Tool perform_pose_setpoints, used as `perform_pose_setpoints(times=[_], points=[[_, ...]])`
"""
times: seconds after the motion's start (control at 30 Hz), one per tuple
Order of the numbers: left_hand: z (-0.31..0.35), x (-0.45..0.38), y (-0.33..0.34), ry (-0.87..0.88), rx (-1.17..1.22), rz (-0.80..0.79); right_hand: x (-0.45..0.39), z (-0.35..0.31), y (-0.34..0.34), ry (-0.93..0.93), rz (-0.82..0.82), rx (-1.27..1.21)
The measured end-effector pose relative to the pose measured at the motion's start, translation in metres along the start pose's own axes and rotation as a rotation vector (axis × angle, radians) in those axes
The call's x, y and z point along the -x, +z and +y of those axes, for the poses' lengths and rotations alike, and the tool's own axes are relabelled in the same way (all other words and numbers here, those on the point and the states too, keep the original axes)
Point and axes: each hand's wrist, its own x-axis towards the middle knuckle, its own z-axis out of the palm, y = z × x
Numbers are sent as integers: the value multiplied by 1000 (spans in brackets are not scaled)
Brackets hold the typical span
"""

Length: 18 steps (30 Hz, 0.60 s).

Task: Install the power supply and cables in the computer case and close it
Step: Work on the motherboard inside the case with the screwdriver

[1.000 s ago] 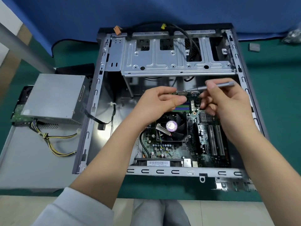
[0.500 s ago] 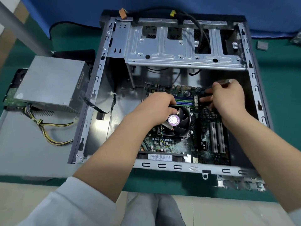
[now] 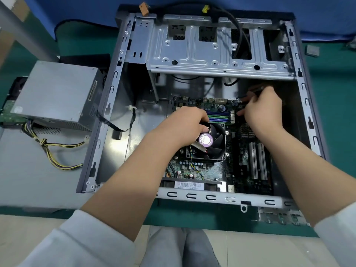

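The right hand [image 3: 263, 110] pinches a thin grey tool [image 3: 250, 93], blurry, above the green board [image 3: 202, 170]. The left hand [image 3: 185, 128] curls on the black fan [image 3: 213, 143] inside the open grey metal case [image 3: 107, 112]. The grey metal power box [image 3: 55, 93] with yellow wires [image 3: 55, 151] sits outside, just left of the case

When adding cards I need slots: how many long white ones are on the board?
2. White slots lie side by side right of the fan: left slot, right slot. The right arm may hide others.
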Motion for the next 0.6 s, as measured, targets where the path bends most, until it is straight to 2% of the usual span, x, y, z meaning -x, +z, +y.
perform_pose_setpoints(times=[0.6], points=[[-1, 1, 2, -22, 1, 15, -5, -1, 1, 44, -57, -11]])
